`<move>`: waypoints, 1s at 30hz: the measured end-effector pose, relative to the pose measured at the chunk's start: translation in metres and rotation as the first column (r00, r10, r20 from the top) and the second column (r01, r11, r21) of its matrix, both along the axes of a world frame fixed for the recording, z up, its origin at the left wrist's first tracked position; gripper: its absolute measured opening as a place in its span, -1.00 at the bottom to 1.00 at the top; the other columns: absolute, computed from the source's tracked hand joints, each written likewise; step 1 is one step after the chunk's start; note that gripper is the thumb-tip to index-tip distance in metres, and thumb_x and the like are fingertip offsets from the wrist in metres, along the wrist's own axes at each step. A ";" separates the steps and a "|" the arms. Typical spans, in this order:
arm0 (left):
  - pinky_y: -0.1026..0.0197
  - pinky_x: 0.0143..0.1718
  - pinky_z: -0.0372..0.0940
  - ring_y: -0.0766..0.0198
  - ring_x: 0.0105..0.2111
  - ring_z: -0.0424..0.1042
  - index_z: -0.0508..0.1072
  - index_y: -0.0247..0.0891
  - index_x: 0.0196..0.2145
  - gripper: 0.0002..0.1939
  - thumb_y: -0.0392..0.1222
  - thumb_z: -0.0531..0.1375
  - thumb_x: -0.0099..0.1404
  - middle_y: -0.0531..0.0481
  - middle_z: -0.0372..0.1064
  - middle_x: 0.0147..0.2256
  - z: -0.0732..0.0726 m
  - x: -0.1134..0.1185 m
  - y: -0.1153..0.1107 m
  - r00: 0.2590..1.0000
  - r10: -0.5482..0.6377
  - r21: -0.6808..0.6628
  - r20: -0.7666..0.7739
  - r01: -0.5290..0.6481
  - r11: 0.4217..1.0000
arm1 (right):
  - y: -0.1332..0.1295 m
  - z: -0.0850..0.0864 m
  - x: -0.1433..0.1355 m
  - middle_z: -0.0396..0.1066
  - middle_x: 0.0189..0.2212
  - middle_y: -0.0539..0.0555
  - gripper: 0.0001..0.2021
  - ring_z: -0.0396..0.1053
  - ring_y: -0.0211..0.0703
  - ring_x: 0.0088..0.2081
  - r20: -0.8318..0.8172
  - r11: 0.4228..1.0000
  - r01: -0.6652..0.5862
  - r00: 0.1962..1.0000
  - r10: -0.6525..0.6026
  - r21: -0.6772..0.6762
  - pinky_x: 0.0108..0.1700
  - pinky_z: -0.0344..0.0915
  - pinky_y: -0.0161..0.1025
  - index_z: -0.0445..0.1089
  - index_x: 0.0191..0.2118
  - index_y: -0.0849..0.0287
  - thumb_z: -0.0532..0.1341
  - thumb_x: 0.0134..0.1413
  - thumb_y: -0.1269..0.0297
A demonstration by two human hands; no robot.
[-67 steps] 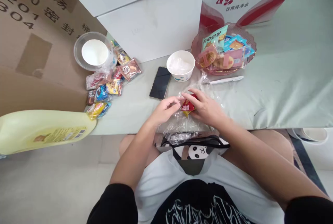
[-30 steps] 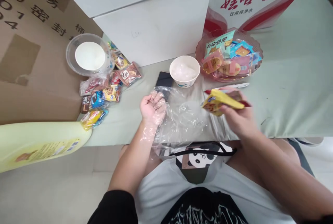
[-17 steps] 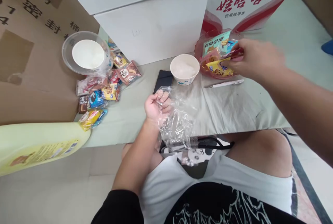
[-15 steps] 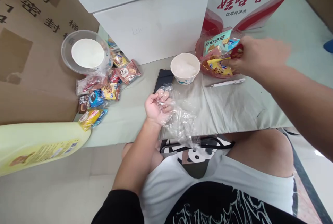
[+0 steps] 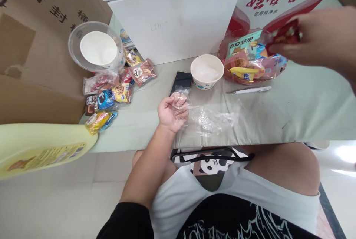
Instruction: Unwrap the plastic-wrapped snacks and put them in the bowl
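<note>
My left hand (image 5: 172,112) is closed on the edge of a clear plastic bag (image 5: 210,120), which trails to the right over the cloth. Blurred by motion, my right hand (image 5: 322,39) grips a red snack packet (image 5: 286,36) above the right side of a clear pinkish bowl (image 5: 232,77). Inside that bowl lie several wrapped snacks, among them a green packet (image 5: 244,44) and a yellow packet (image 5: 244,73). Beside it stands a white paper cup (image 5: 206,73) with a whitish, translucent thing inside. A dark phone (image 5: 180,80) lies just beyond my left hand.
A white pen (image 5: 253,89) lies in front of the bowl. At left are a pile of wrapped snacks (image 5: 121,92), a clear plastic tub (image 5: 74,52) with a white bowl inside, and a yellow bottle (image 5: 41,150). White boxes (image 5: 178,27) line the back.
My right hand has risen out of the bowl and moved right, lifting the red packet. The plastic bag has swung from hanging over the table edge to lying rightward on the cloth.
</note>
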State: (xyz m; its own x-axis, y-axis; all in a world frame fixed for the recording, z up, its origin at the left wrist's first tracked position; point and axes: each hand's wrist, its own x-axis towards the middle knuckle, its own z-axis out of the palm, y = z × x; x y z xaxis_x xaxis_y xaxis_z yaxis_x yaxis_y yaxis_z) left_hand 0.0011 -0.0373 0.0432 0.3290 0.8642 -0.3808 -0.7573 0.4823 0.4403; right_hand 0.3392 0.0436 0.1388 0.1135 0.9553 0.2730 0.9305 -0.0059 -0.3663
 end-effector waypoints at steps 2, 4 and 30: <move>0.47 -0.76 -0.18 0.51 -0.71 -0.09 -0.03 -0.21 -0.53 -0.70 -0.27 0.08 0.24 0.14 -0.04 -0.57 0.001 0.001 0.000 1.000 -0.002 -0.014 0.000 0.002 1.000 | -0.007 0.022 -0.032 0.59 0.00 0.03 -0.46 0.39 0.24 0.19 0.202 0.969 0.131 0.976 -0.088 -0.212 -0.20 0.22 0.03 0.23 -0.63 0.32 0.31 -0.01 -0.09; 0.46 -0.77 -0.21 0.51 -0.73 -0.09 -0.01 -0.21 -0.53 -0.71 -0.27 0.07 0.24 0.15 -0.04 -0.58 0.002 0.002 0.000 1.000 -0.001 -0.026 0.001 0.001 1.000 | -0.001 0.031 -0.062 0.56 0.00 0.17 -0.50 0.42 0.24 0.16 0.166 0.944 0.205 0.972 -0.166 -0.258 -0.24 0.22 0.00 0.19 -0.62 0.29 0.33 -0.03 -0.03; 0.34 -0.77 0.07 0.29 -0.72 0.37 0.27 -0.23 -0.53 -0.72 -0.09 0.32 0.03 0.06 0.33 -0.60 -0.007 0.011 -0.045 0.885 -0.266 0.144 -0.383 0.341 0.929 | -0.143 -0.118 -0.082 0.48 0.08 0.08 -0.82 0.34 0.25 0.25 -0.171 0.800 -0.504 0.800 0.574 0.326 0.25 0.25 0.32 0.33 -0.45 0.02 0.32 0.12 0.28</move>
State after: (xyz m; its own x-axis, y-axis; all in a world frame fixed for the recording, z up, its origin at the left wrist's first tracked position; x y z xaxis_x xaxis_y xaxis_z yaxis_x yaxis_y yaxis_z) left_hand 0.0123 -0.0821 0.0357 0.4654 0.8135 -0.3487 -0.3658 0.5356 0.7611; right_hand 0.2577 -0.0997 0.0213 -0.3026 0.7816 0.5454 0.6293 0.5936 -0.5016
